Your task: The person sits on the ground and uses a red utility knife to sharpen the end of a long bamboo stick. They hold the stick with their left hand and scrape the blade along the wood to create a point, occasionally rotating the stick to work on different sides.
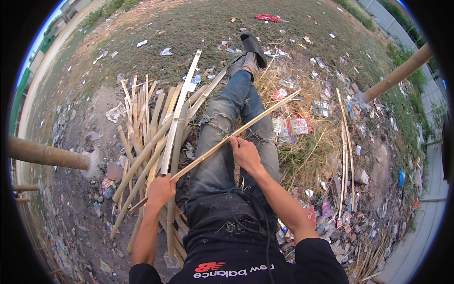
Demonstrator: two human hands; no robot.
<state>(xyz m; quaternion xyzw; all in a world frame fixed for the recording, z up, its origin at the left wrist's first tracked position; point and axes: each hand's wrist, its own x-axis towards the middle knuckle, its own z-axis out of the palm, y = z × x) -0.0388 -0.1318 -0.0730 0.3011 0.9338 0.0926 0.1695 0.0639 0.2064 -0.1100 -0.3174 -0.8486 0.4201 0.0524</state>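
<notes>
A long, thin bamboo strip (269,110) lies slantwise across my lap, rising from lower left to upper right. My left hand (161,190) is closed around its lower part, beside a pile of bamboo. Farther up the strip, above my thighs, my right hand (246,154) is closed on it with the thumb along the top. A narrow brownish thing (237,174) shows below the right hand between my legs; I cannot make out what it is. Next to my left hand, a wide pale split bamboo piece (181,113) rests on the pile.
Bamboo poles and split lengths (137,170) are heaped at my left. Thin strips (345,151) lie on the right beside dry grass (307,165). Thick posts stand at left (49,155) and right (397,73). Litter covers the ground; my legs stretch ahead, crossed at the ankles.
</notes>
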